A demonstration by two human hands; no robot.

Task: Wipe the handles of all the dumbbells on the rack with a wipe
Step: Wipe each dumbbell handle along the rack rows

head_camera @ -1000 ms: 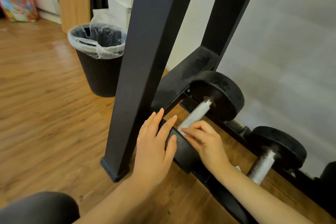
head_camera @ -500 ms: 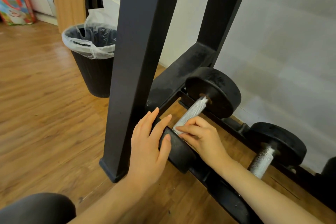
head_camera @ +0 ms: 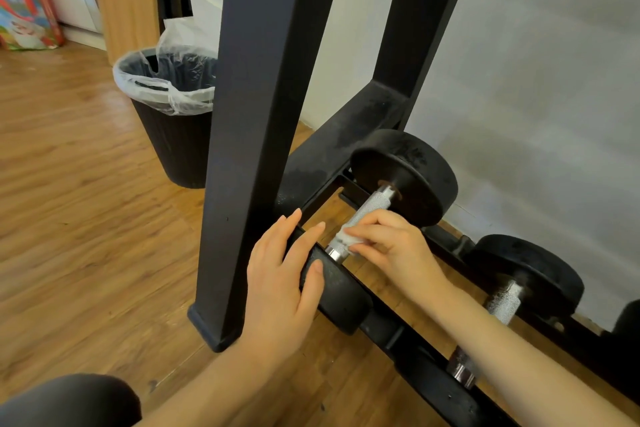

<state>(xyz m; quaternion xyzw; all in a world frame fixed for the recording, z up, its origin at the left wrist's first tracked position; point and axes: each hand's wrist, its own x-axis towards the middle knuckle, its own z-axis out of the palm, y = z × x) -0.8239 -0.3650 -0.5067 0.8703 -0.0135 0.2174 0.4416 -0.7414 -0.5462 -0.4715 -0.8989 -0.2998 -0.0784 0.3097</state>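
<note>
- Two dumbbells show on the bottom tier of the rack (head_camera: pixel 277 87): the first dumbbell (head_camera: pixel 403 177) sits at about two o'clock from our hands, and a second dumbbell (head_camera: pixel 526 274) lies beside it toward four o'clock, its handle bare.
- We judge the left hand (head_camera: pixel 280 284) is there to keep the first dumbbell from rolling in its cradle: it rests on the near weight head (head_camera: pixel 337 291) with fingers nearly straight and spread, the thumb lying on top of the rubber. Nothing is gripped; it is a flat, bracing touch.
- We hold the wipe (head_camera: pixel 348 239) in the right hand (head_camera: pixel 391 250), fingers curled over it and pressing it onto the knurled handle (head_camera: pixel 367 215) of the first dumbbell, near its closer end. Only a small white bunch of the wipe shows under the fingertips.
- From the wipe, the upper stretch of the handle runs toward one o'clock, up to the far weight head, uncovered.
- We reckon this handle is mid-wipe, and the second dumbbell awaits its turn; any others on the rack lie outside our view.
- A lined bin (head_camera: pixel 166 114) stands at ten o'clock from our hands, on the wooden floor (head_camera: pixel 69 201) behind the rack's front leg, handy for the used wipe.
</note>
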